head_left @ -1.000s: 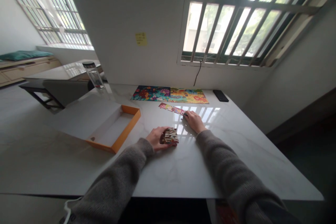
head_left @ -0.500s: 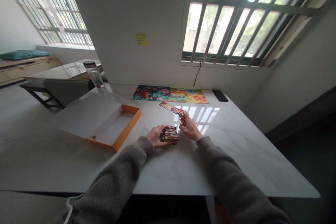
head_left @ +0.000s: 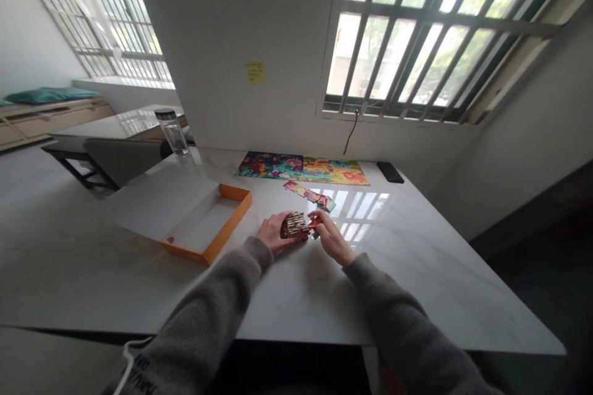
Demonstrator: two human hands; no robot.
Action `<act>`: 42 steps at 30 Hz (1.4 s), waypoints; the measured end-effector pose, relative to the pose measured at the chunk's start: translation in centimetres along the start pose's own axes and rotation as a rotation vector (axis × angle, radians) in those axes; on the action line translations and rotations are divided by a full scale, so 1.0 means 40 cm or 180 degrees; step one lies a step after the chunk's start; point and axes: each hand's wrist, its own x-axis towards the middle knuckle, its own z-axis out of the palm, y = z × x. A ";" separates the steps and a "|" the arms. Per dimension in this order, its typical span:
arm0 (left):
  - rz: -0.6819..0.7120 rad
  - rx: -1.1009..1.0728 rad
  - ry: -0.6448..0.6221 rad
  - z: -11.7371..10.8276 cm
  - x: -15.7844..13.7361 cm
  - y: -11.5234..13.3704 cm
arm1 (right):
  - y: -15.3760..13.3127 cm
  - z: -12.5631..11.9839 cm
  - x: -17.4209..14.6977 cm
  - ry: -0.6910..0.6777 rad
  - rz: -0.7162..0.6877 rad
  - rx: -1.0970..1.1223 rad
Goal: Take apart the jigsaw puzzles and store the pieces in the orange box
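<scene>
So, starting from the near edge of the white surface [head_left: 315, 315]: the left hand [head_left: 272, 232] is wrapped around a thick stack of puzzle pieces [head_left: 295, 224], gripping it from the left. Right hand [head_left: 331, 239] is just right of the stack, fingertips pinching a small reddish piece [head_left: 315, 222]; can't tell if that touches the stack. Orange box [head_left: 227, 226] sits over to the left. Past the hands lies a pinkish strip of pieces [head_left: 302, 191], then two colorful picture boards [head_left: 269, 166] along the far edge, phone [head_left: 390, 172] by the far right corner.
</scene>
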 end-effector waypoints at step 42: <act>-0.0478 0.0274 0.0524 0.065 0.283 -0.145 | 0.023 -0.022 -0.045 -0.1000 -0.0138 -0.0464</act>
